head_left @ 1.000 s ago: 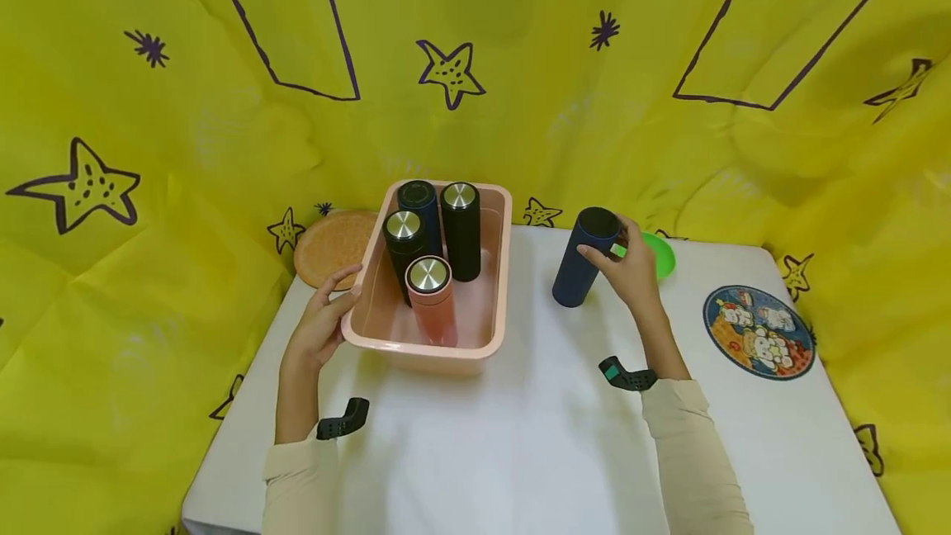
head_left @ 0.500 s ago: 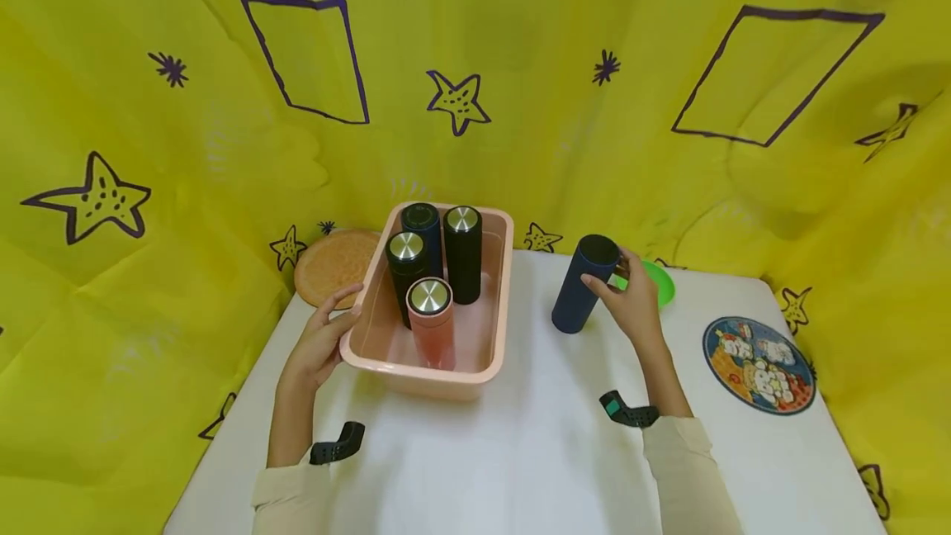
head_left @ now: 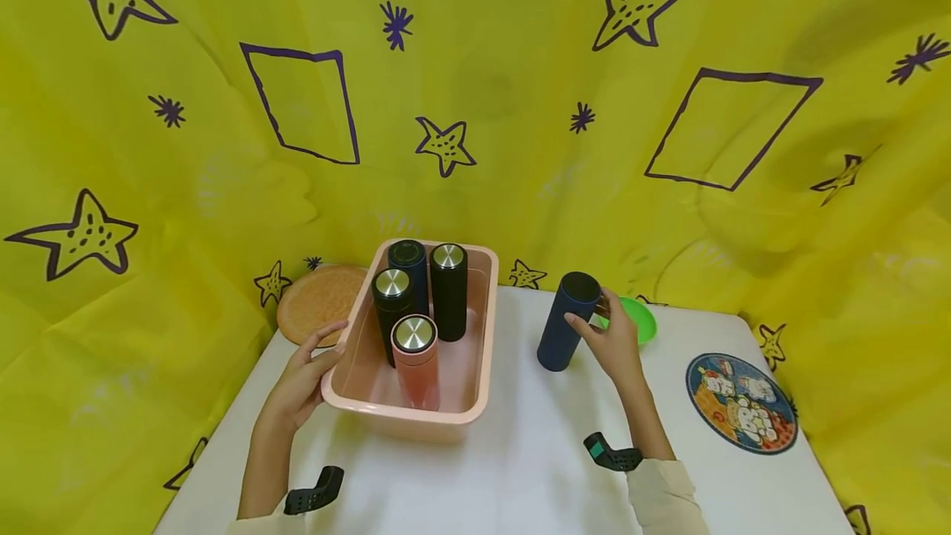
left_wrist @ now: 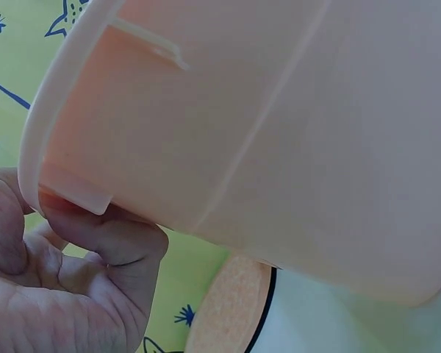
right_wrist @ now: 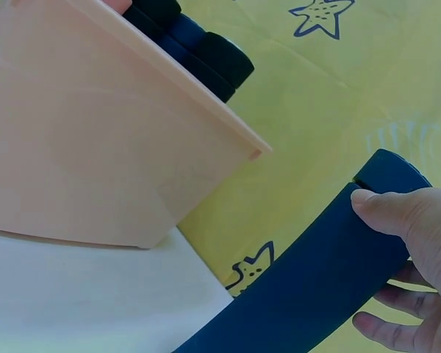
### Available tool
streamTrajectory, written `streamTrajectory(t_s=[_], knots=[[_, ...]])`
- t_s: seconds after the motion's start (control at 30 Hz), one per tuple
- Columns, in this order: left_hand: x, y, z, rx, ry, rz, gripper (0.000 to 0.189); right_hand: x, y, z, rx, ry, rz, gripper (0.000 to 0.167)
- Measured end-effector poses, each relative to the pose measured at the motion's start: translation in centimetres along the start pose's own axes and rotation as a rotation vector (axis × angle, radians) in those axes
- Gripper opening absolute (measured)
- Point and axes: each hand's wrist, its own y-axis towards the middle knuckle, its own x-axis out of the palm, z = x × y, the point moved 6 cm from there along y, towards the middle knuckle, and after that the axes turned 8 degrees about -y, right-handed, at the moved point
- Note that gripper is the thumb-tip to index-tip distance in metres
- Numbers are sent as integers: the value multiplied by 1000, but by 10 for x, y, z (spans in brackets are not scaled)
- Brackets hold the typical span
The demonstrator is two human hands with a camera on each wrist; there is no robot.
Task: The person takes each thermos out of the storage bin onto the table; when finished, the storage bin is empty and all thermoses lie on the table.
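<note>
A pink plastic basin stands on the table, left of the middle. My left hand grips its left rim; in the left wrist view the fingers curl beneath the lip. Inside stand several thermos bottles: a pink one in front, two black ones with silver lids, and a dark blue one behind. To the right of the basin, my right hand holds another dark blue thermos near its top, thumb on the near side. This bottle leans slightly in the head view.
A round orange-brown mat lies behind the left hand, partly covered by the basin. Beyond the right hand is a green plate. A round patterned mat lies farther right. A yellow curtain borders the white table.
The head view has tilted upward, so the whole scene sits lower in it. Both hands keep their hold on the basin and the blue thermos.
</note>
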Motion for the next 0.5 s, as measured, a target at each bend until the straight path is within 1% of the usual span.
streamTrajectory(t_s=[0.1,0.2,0.27,0.4,0.5], knots=[[-7,-11,-7,-22,6,16,43,10,-10,3,23,2,-24,77],[-10,-13,-9,-34,7,32,40,14,-12,3,22,4,-43,79],[-9,-11,-8,-32,-1,30,40,13,-9,2,6,6,-41,79],[-3,-2,-1,-22,-27,20,42,5,0,-3,-31,9,4,78],[-2,3,1,-28,-42,22,43,1,2,-6,-35,10,29,77]])
